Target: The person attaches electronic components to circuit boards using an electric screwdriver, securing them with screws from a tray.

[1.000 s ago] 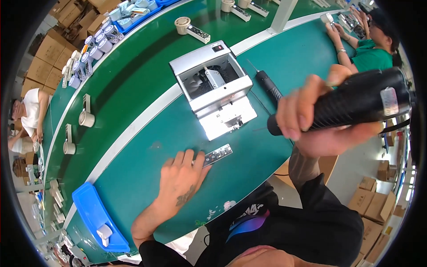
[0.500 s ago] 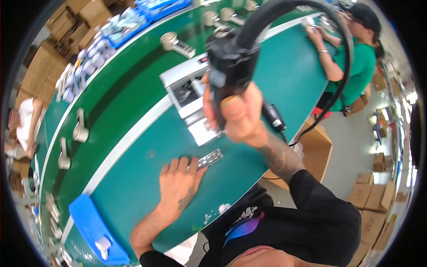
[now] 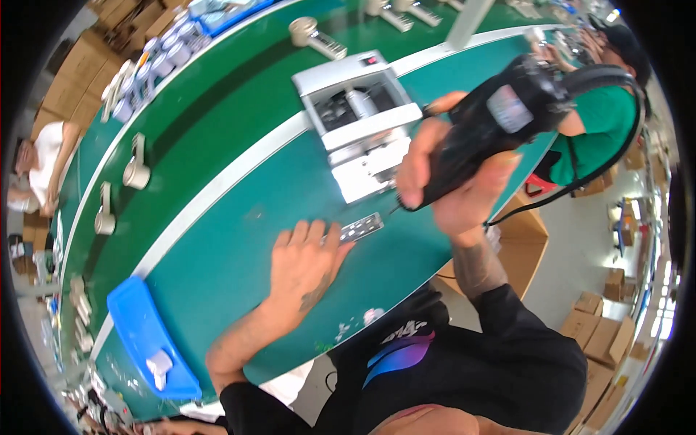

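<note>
My right hand [image 3: 471, 203] is wrapped round a black electric screwdriver [image 3: 464, 148], held tilted above the worktable with its thin bit pointing down and left. A black cable loops away from its upper end to the right. My left hand [image 3: 301, 264] rests on the green table, its thumb and fingers closed on the near end of a small metal plate with holes [image 3: 362, 227]. The bit is a little above and right of the plate, apart from it. Just beyond stands a grey screw-feeder machine [image 3: 377, 127] with an open top.
A blue tray [image 3: 138, 312] with a white part in it lies at the left. Several cream round-headed parts [image 3: 136, 174] rest along the green belt. A co-worker in green [image 3: 598, 145] works at the far right. A cardboard box [image 3: 525, 239] stands beside the table.
The screwdriver in my right hand has swung from upright to tilted, its cable end now to the right. My left hand still holds the plate. The whole view has shifted slightly.
</note>
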Available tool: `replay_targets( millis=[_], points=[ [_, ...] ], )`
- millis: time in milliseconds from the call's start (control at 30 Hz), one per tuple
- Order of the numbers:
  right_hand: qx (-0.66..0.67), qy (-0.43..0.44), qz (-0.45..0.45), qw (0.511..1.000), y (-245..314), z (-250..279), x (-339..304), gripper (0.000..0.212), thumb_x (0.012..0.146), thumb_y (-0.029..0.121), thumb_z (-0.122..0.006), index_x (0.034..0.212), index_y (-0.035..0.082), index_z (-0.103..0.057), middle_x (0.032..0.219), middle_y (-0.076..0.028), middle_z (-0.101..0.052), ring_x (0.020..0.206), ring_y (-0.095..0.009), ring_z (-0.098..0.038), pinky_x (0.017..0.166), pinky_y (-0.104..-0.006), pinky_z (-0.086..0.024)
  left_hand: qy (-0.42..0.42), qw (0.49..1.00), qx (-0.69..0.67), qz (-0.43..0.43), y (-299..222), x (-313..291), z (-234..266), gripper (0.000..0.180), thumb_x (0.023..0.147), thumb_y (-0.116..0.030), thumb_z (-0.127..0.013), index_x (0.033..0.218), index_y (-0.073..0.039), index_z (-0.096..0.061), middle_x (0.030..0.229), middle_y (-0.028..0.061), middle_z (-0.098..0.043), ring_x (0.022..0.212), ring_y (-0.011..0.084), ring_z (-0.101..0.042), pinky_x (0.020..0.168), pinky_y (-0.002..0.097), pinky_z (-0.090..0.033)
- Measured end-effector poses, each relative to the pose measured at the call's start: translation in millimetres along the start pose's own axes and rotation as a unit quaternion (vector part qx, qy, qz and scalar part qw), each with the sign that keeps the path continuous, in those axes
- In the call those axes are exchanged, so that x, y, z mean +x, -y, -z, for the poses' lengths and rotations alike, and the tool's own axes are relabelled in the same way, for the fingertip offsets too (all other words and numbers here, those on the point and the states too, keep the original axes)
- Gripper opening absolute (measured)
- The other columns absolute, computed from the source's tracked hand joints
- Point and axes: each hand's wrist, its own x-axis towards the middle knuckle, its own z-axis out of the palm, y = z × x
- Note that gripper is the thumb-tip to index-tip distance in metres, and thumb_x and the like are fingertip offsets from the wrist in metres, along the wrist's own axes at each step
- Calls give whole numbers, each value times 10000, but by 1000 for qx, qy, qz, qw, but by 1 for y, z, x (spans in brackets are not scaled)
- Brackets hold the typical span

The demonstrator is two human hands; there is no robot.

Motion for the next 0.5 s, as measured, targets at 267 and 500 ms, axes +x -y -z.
replay_targets(
  millis=[267,500],
  points=[
    [2,31,-38,999,-17,-11,0,966,824,872,-348,1283,22,-320,635,-58,-472,437,-145,-482,424,-296,-443,9,999,-15,-33,5,-2,-1,286,837,-363,-714,933,-99,-664,786,24,-530,784,182,-548,641,327,-420],
    [15,31,-69,997,-28,-12,-5,966,811,874,-387,1261,21,-330,623,-50,-473,437,-133,-488,418,-284,-437,2,999,-21,-36,6,0,-1,293,816,-358,-725,936,-97,-670,796,27,-534,794,183,-549,646,327,-421]
  ],
)
